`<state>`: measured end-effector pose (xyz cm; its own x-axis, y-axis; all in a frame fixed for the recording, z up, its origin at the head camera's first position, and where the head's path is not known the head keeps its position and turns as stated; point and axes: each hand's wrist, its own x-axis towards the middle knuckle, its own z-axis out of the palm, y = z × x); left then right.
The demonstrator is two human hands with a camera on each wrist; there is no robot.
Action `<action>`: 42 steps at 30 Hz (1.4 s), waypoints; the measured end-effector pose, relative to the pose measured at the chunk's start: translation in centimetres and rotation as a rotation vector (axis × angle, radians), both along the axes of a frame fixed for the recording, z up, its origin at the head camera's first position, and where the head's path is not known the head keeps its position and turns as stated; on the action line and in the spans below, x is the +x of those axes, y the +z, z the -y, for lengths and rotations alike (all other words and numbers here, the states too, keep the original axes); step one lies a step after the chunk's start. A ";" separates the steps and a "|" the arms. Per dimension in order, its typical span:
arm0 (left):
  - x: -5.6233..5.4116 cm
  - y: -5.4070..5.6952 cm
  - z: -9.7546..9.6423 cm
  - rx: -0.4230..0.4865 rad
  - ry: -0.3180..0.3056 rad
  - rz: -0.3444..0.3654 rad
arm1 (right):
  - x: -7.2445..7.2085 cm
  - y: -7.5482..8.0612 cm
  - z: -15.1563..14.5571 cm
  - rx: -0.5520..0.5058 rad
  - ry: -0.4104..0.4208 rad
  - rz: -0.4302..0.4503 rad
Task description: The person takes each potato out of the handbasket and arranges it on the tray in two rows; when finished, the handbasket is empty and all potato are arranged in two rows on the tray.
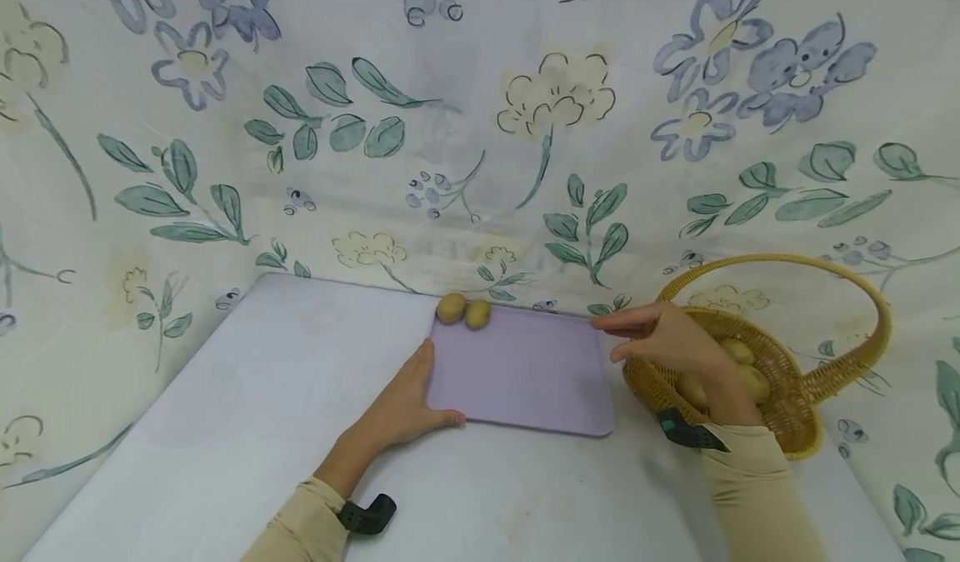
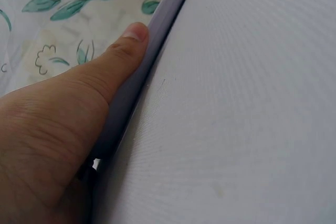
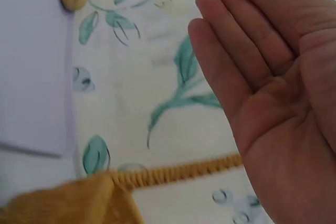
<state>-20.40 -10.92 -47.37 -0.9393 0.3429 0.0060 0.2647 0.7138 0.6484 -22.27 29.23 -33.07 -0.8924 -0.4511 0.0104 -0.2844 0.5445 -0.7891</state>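
A lilac rectangular tray (image 1: 525,370) lies on the white table. Two potatoes, one (image 1: 452,308) next to the other (image 1: 477,314), sit in its far left corner. My left hand (image 1: 397,403) spans the near left corner, thumb against the front edge and fingers along the left side; in the left wrist view the thumb (image 2: 123,51) lies straight on the tray's edge. My right hand (image 1: 675,341) hovers by the tray's far right corner, fingers extended. Its palm (image 3: 283,108) shows bare in the right wrist view; whether the fingertips touch the tray, I cannot tell.
A wicker basket (image 1: 798,420) with a tall arched handle (image 1: 881,337) stands right of the tray, partly under my right forearm. Several potatoes (image 1: 753,384) lie in it. Flower-patterned cloth (image 1: 450,145) rises behind the table (image 1: 300,362) and at both sides.
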 end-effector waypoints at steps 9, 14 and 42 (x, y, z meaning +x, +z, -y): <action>-0.2 -0.3 -0.1 -0.014 -0.005 0.029 | 2.8 0.1 -6.8 -0.097 -0.016 -0.023; -0.4 -0.1 0.1 -0.018 0.000 -0.001 | 3.2 -0.4 -8.9 -0.041 -0.125 0.028; -0.2 -0.1 -0.2 0.004 0.000 0.020 | 1.9 -5.1 -14.5 0.437 -0.296 0.038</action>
